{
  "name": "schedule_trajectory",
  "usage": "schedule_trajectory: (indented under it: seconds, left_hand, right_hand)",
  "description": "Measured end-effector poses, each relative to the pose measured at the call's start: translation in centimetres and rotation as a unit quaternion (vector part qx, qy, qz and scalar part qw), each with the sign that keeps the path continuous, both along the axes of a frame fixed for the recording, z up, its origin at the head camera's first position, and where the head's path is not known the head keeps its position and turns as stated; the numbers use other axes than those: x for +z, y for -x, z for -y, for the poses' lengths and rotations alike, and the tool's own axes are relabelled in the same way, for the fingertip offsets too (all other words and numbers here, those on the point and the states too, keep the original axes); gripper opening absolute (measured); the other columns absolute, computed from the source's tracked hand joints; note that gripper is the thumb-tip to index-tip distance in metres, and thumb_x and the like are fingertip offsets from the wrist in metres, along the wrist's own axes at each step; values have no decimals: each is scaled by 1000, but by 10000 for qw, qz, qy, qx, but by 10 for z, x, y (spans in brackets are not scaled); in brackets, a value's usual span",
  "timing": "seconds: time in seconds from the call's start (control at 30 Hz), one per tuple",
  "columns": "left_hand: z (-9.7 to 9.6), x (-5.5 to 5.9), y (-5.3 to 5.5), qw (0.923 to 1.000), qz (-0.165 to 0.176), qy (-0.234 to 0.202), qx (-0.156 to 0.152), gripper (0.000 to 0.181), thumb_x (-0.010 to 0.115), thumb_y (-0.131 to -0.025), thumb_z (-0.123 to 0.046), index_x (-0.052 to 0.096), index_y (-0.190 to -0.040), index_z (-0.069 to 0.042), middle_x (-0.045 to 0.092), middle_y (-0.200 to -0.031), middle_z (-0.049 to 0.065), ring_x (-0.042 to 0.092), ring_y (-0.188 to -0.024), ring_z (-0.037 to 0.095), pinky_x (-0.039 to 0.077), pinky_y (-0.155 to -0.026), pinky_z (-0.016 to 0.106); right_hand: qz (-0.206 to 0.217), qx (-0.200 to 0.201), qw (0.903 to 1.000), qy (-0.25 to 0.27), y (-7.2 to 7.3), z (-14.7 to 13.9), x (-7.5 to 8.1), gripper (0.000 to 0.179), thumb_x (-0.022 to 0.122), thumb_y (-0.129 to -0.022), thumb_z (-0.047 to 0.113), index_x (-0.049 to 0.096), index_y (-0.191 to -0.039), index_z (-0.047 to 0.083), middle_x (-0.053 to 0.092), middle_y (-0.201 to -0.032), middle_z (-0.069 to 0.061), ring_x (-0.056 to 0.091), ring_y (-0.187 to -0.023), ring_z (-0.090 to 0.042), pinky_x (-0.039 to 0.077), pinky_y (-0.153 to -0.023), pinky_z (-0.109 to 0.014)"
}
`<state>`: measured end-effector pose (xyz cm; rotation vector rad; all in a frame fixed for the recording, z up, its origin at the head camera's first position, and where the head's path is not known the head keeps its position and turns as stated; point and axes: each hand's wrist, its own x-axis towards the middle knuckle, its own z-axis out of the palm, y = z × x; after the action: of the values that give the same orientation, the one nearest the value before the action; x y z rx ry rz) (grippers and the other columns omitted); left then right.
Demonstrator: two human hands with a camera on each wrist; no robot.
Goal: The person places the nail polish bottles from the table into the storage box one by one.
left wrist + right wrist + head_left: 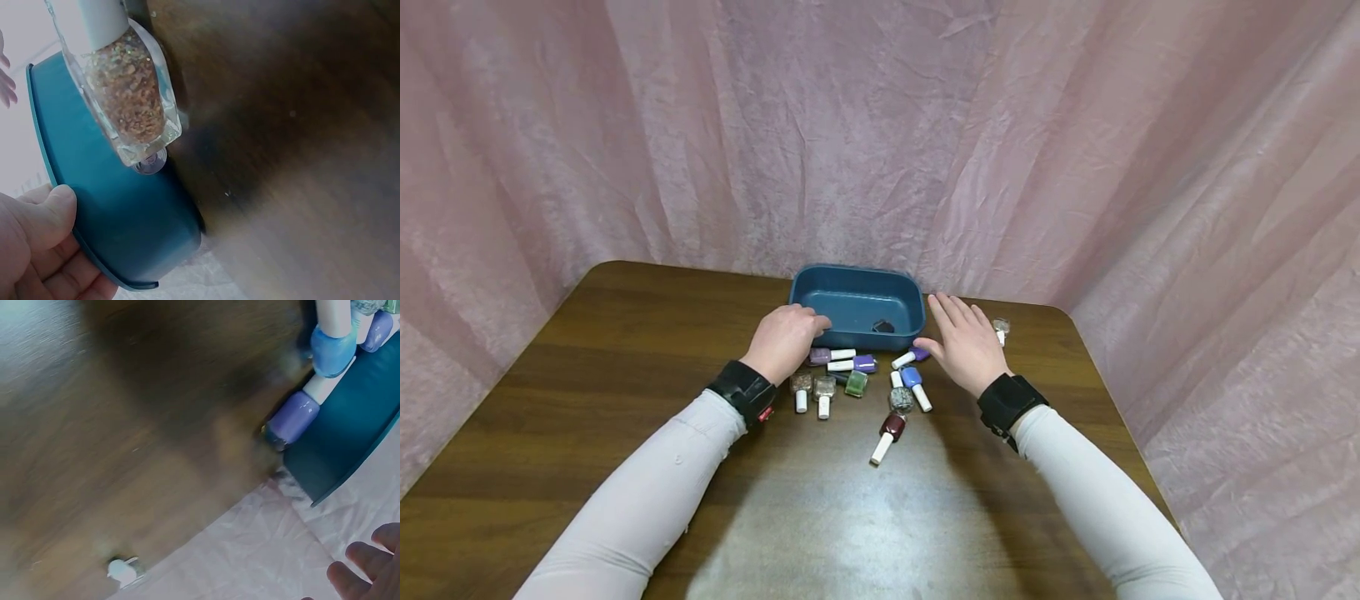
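A teal plastic bin (857, 340) stands at the table's back edge. My left hand (782, 340) pinches its near left rim; in the left wrist view the thumb (61, 203) lies on the outer wall and the fingers pass over the rim. Flat and open, my right hand (964, 343) hovers beside the bin's right end, holding nothing. Under its thumb lies a purple nail polish bottle (919, 354). A small dark item (883, 327) lies inside the bin. In front are a purple bottle (865, 363), a green bottle (856, 383) and a blue bottle (912, 377).
Two glitter nail polish bottles, a brown one (801, 382) and a silvery one (824, 387), lie near my left wrist. A dark red bottle (892, 427) lies closest to me. One clear bottle (1002, 325) lies at the back right, by the pink curtain (865, 150).
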<state>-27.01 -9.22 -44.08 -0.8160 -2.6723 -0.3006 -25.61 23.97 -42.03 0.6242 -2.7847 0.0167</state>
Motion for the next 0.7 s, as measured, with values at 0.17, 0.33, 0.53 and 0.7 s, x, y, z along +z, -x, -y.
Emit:
schedule_trajectory:
  seconds: [0.17, 0.33, 0.53, 0.7]
  left_hand:
    - [2, 0, 1, 10000, 34, 17, 17, 26, 69, -102, 8, 85, -111, -10, 81, -100, 7, 74, -95, 28, 62, -93, 44]
    - [4, 0, 0, 10000, 88, 29, 31, 26, 69, -102, 8, 85, -112, -10, 80, -100, 7, 74, -95, 29, 61, -93, 44]
    - [4, -1, 1, 10000, 48, 34, 28, 24, 71, -102, 6, 85, -113, -10, 81, -101, 7, 74, -95, 28, 61, -93, 44]
    - [4, -2, 1, 10000, 57, 40, 37, 24, 70, -103, 6, 85, -114, -10, 81, -101, 7, 74, -95, 28, 62, -92, 43]
  right_hand:
    - [-102, -75, 9999, 32, -3, -10, -3, 86, 66, -107, 56, 41, -169, 2, 47, -168, -22, 44, -156, -41, 32, -130, -60]
    - [-60, -181, 9998, 37, -6, -17, -2, 85, 66, -108, 54, 41, -169, 1, 46, -170, -22, 43, -156, -42, 30, -130, -60]
    - [19, -364, 9993, -10, -7, -26, -3, 84, 65, -109, 54, 40, -169, 1, 45, -170, -22, 42, -157, -42, 30, -130, -61]
    - [101, -500, 9987, -13, -6, -34, -5, 86, 64, -109, 55, 39, -169, 0, 45, -170, -22, 40, -158, -41, 29, -131, -60]
